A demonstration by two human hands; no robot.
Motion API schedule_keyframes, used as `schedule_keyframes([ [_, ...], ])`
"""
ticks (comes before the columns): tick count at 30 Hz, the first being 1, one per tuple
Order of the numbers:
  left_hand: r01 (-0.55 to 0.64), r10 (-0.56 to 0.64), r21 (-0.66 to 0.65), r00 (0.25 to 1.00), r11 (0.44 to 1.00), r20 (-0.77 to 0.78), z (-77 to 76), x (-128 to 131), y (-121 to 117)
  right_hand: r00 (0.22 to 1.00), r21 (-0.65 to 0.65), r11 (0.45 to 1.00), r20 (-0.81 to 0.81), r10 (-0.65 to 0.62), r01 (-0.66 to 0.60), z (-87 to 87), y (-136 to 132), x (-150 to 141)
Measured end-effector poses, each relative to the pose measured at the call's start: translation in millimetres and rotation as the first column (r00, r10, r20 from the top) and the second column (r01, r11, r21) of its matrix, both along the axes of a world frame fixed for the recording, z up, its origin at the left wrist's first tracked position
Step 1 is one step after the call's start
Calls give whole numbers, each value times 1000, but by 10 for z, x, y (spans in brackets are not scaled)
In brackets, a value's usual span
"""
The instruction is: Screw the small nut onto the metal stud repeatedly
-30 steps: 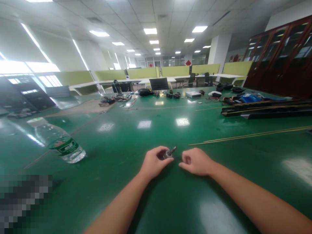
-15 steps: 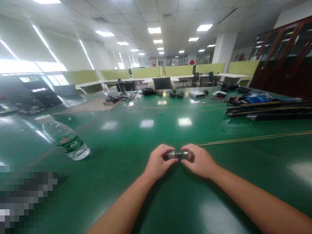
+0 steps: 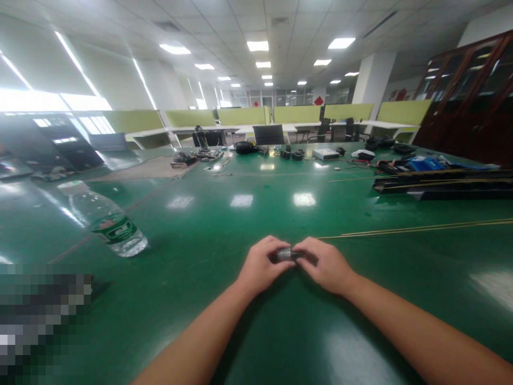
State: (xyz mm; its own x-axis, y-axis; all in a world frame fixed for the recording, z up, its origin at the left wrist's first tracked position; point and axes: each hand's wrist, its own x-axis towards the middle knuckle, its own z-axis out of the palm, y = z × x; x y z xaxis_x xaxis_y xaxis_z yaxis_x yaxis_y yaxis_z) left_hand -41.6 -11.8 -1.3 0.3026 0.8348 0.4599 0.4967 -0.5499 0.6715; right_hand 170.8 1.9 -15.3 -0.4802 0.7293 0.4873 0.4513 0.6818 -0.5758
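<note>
A small silver-and-dark cylinder (image 3: 285, 254) lies sideways between my hands, just over the green table (image 3: 192, 299); whether it touches the surface I cannot tell. My left hand (image 3: 262, 266) pinches its left part between thumb and fingers. Closed around the right part, my right hand (image 3: 326, 266) covers most of that end. The fingertips of both hands almost meet at the middle. What kind of part the cylinder is does not show clearly.
To the left stands a water bottle (image 3: 116, 227) with a green label. Thin brass-coloured rods (image 3: 401, 230) lie at the right, in front of long black channels (image 3: 449, 184). Assorted gear, including a white box (image 3: 325, 154), lines the far edge. A pixelated area covers the lower left.
My right hand has shifted left along the cylinder, hiding its shiny right section. My left hand keeps its grip in about the same place.
</note>
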Motion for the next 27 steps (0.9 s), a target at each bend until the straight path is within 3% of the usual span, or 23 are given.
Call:
schedule_keyframes([
  [27,-69,69,10,995,998,-76,27,18,-37,999,-5,1000,39,-17,17,60,16,22],
])
